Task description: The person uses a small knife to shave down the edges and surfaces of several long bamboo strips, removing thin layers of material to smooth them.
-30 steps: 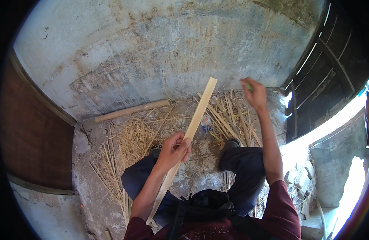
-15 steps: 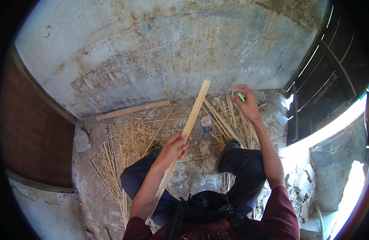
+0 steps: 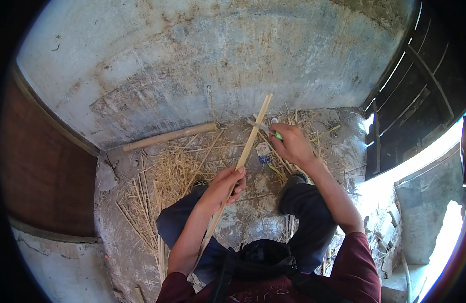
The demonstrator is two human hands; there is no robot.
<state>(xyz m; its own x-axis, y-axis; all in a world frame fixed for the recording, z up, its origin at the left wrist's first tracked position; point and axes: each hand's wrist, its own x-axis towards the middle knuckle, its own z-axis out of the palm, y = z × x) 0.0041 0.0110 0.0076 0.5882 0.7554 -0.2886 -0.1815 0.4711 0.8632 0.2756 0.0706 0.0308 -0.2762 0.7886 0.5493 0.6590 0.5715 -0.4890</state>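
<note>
Above the littered floor (image 3: 254,212), the left hand (image 3: 225,187) is closed round 1 pale strip (image 3: 249,145) that slants up from the lap toward the wall (image 3: 217,65). The right hand (image 3: 293,144) grips a green-handled knife (image 3: 278,135). A moment ago that hand stood off to the side; now the blade crosses the strip near its far end, so tool and strip are brought together, though from here I can't tell whether the edge bites. The strip shows a narrower side too, as though turned.

Lower down, it passes close over the left trouser leg (image 3: 180,222), which leaves little room. Beyond lie curly shavings (image 3: 172,177), a small packet (image 3: 263,153) and loose split pieces near the right shoe (image 3: 296,180); 1 round pole (image 3: 170,137) lies near the wall's foot.
</note>
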